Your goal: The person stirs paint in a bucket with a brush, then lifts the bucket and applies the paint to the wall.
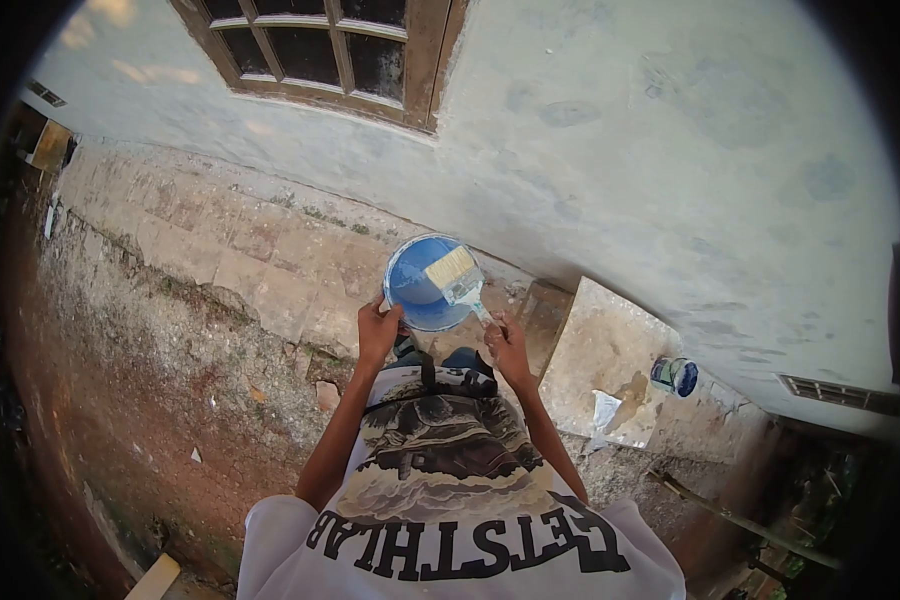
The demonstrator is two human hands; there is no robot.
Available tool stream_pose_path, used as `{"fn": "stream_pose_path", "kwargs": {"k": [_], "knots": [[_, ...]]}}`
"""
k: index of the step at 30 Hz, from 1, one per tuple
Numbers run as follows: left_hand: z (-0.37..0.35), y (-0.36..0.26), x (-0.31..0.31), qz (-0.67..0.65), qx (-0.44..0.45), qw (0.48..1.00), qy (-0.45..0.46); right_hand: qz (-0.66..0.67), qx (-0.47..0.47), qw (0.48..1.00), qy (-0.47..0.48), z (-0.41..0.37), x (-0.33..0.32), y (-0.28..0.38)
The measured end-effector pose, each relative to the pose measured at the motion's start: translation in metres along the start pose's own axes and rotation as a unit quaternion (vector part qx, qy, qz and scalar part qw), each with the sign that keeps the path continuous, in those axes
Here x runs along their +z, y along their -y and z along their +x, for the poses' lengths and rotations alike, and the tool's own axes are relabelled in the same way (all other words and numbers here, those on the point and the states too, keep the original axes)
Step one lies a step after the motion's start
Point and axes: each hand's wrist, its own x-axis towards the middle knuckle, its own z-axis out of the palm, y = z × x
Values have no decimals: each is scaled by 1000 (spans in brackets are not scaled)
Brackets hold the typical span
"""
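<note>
A round blue bucket [401, 277] with a whitish rim is in front of my body, its inside smeared with pale paint. My left hand [378, 332] is closed on the bucket's near left rim, thumb toward the inside. In my right hand [507, 346] is the handle of a wide paintbrush [463, 287], fingers wrapped round it. The brush lies over the right side of the bucket's opening in this view, with its cream bristles pointing up and left. White paint marks the brush's metal band and handle.
A patchy pale wall [610, 130] runs along the far side, with a wooden-framed window [320, 50]. To the right, a stained board [590, 350] carries a paint can [674, 375] and a white scrap [604, 412]. Broken paving [210, 230] borders rough dirt ground. A stick [740, 520] lies lower right.
</note>
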Motion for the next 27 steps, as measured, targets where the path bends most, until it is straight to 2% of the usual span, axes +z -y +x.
{"fn": "stream_pose_path", "kwargs": {"k": [2,3,5,6,8,9,11,14,15,17,21,26,27], "knots": [[2,1,-2,39,-2,999,5,-183,-109,976,-48,3,-2,3],[3,-2,-1,40,-2,999,7,-182,-110,976,-49,4,-1,7],[3,-6,0,64,21,997,21,-376,-171,909,-62,4,0,15],[3,-7,1,66,21,997,24,-374,-169,909,-65,4,5,27],[2,-7,4,106,23,994,13,-567,-98,816,-49,5,25,50],[1,-9,6,108,22,994,15,-566,-96,818,-51,10,31,48],[0,-16,9,158,53,985,47,-612,-119,778,-75,22,44,40],[-1,-13,14,159,67,985,31,-633,-129,753,-126,40,56,20],[1,-12,13,160,67,984,32,-632,-129,753,-128,47,59,15],[3,-10,10,229,89,967,65,-622,-55,770,-127,57,64,4],[-3,-9,14,246,99,961,74,-591,-55,799,-99,52,67,13],[7,7,6,231,93,966,73,-488,-22,870,-71,52,69,8],[6,5,6,234,92,965,79,-485,-19,871,-75,54,67,0]]}}
